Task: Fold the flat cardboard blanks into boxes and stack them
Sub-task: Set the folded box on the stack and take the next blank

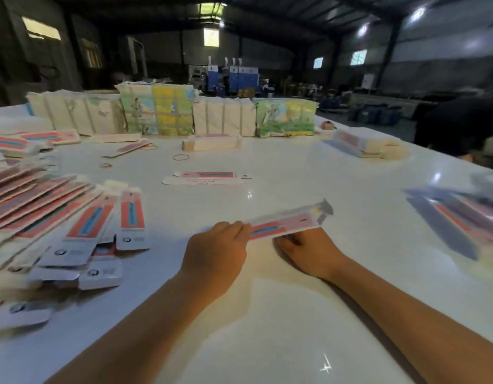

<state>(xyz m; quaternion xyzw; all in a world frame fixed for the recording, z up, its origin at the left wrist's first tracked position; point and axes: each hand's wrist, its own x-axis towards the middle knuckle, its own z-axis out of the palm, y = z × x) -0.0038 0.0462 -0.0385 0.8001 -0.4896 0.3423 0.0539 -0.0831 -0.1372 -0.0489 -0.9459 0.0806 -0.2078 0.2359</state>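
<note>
At nine o'clock, fanned flat blanks, print too blurry to read. At centre, left hand pinching long box, fingers pressed together. Right hand under it, probably gripping. At three o'clock, blurry box stack.

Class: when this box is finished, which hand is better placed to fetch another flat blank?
Left, probably. The left hand is nearer the fanned blanks; the right hand is farther, and both grip the box.
</note>
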